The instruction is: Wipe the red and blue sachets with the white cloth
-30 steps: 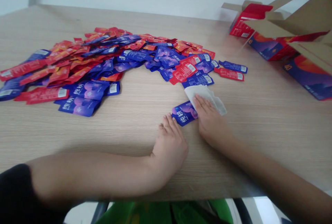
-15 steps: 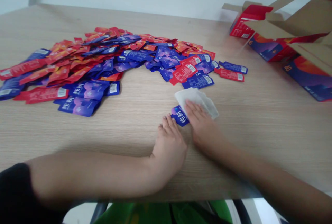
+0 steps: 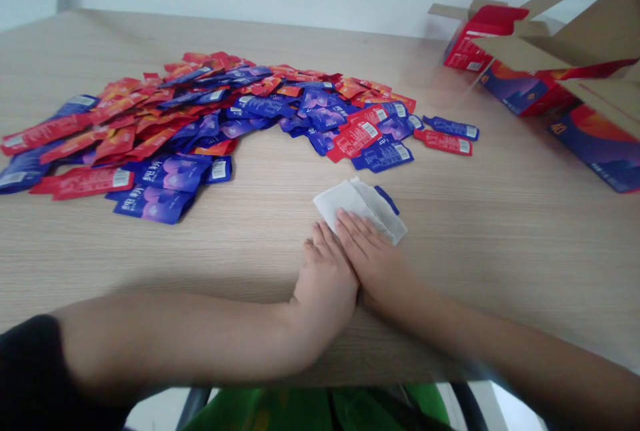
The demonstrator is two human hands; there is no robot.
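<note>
My right hand (image 3: 373,259) lies flat with fingers stretched out on a white cloth (image 3: 360,208) and presses it onto the wooden table (image 3: 500,231). The cloth covers a blue sachet (image 3: 387,198), and only a corner of the sachet shows at the cloth's far edge. My left hand (image 3: 325,274) rests palm down beside the right hand, fingers together and extended, fingertips at the cloth's near edge. The two hands touch side by side.
A wide heap of red and blue sachets (image 3: 200,118) spreads across the far left and middle of the table. Open red and blue cardboard boxes (image 3: 545,78) stand at the far right. A green seat (image 3: 310,411) shows below the table edge.
My right hand has slid the white cloth leftward and toward me, over the blue sachet, which is now nearly hidden. The left hand has stayed put.
</note>
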